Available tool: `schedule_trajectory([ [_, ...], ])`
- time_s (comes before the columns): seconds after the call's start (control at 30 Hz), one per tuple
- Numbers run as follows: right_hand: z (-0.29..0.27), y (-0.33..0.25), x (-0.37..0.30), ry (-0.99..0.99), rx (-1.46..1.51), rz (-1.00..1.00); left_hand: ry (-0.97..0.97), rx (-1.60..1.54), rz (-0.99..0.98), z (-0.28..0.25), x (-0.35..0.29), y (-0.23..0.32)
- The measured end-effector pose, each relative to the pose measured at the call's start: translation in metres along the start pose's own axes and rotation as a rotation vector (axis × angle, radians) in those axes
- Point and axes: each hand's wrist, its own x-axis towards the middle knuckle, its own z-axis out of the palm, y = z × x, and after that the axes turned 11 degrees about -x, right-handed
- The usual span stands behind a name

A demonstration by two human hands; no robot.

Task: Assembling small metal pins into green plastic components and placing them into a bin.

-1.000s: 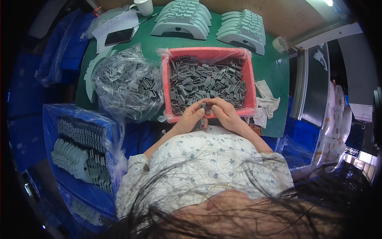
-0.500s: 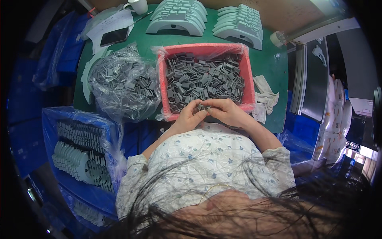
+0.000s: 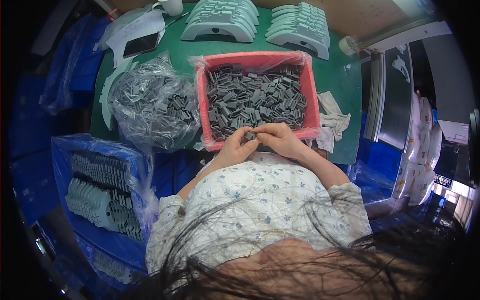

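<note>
My left hand (image 3: 236,148) and my right hand (image 3: 281,140) meet at the near rim of a red bin (image 3: 315,107). Between their fingertips is a small grey plastic piece (image 3: 251,135), mostly covered by the fingers. Both hands are closed in a pinch on it. The bin has a clear plastic liner and holds a heap of similar grey pieces (image 3: 257,97). Left of it, a clear plastic bag (image 3: 152,127) bulges with more of them.
Two rows of pale green curved parts (image 3: 220,31) (image 3: 300,37) stand at the back of the green table (image 3: 345,75). A phone (image 3: 141,45), papers and a mug (image 3: 172,6) lie far left. White gloves (image 3: 334,120) rest at right. A blue lined crate (image 3: 100,141) holds pale parts, lower left.
My hands stay together at the bin's near rim, with the fingers shifted slightly around the grey piece. The whole view has moved a little.
</note>
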Motion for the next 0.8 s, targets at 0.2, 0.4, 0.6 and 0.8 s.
schedule_trajectory([
  [0.2,-0.005,-0.005,-0.004,-0.065,0.143,0.15,-0.006,-0.043,0.023,-0.001,0.002,-0.005],
  [0.4,-0.003,-0.001,-0.006,-0.08,0.214,0.04,0.012,-0.127,-0.001,0.001,0.001,-0.006],
  [0.6,0.001,0.004,-0.006,-0.065,0.198,0.007,0.013,-0.125,-0.015,0.002,0.0,-0.005],
  [0.8,0.003,0.0,-0.002,-0.016,0.033,0.046,0.024,0.015,0.037,0.003,-0.002,0.0],
])
